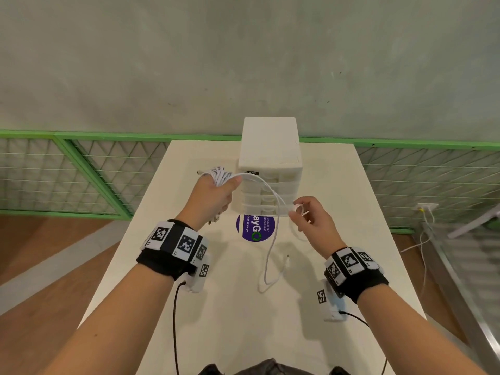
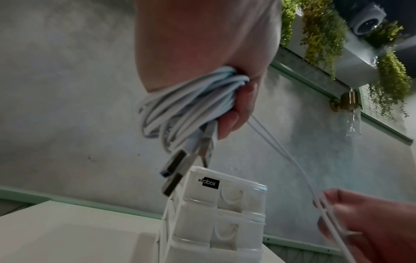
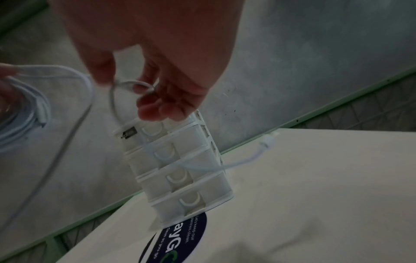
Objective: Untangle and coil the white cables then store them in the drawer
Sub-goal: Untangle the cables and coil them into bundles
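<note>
Above a cream table (image 1: 243,307), my left hand (image 1: 213,196) clenches the coiled white cables (image 1: 220,174) while my right hand (image 1: 311,217) pinches their loose strands. Behind stands a ribbed white plastic drawer unit (image 1: 270,158), drawers closed, labelled "abox". A round purple sticker (image 1: 255,228) reads "Clean as you go".

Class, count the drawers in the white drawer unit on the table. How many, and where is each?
4, stacked one above another in the drawer unit: top, second, third, bottom, all closed. The head view partly hides them behind cables.
</note>
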Tool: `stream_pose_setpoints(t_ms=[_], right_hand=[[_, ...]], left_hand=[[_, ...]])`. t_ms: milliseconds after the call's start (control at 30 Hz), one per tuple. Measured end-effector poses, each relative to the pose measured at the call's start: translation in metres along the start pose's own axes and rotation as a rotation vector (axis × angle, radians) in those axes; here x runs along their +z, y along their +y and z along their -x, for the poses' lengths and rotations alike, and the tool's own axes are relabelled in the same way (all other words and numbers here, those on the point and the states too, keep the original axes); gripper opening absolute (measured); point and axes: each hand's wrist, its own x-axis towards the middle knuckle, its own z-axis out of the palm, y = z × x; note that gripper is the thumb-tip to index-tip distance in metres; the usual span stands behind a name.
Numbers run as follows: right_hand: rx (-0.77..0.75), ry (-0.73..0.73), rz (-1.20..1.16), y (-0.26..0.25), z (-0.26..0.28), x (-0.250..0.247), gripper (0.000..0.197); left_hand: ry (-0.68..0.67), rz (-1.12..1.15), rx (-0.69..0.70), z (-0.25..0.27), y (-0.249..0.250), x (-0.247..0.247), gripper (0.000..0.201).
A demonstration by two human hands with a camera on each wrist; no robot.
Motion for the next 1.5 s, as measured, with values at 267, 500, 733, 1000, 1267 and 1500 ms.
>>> stream_pose_setpoints(t_ms=[267,500,733,1000,1267,1500], right_hand=[[0.006,-0.09,0.059,0.008,0.002,0.002,0.043],[0.041,-0.043,-0.003,0.002,0.007,-0.006,0.049],[0.123,-0.038,0.036,0.012,0.014,-0.01,0.017],[0.267,-0.108,0.354,0.007,0.002,-0.01,0.057],[-0.238,-0.102,0.227,-0.063,-0.015,0.015,0.053],[-0.231,-0.05,0.282,-0.062,-0.029,0.012,0.024]], left_hand=[[-0.059,-0.011,0.027,0.007,0.007,0.006,0.022],[0.025,0.041,0.0,0.003,0.007,0.002,0.02],[0.09,0.124,0.005,0.002,0.009,-0.014,0.032],[0.025,0.004,0.004,0.006,0.022,0.004,0.033],[-0.207,-0.092,-0.012,0.014,0.032,0.032,0.036],[-0.477,0.123,0.017,0.031,0.035,0.034,0.036]])
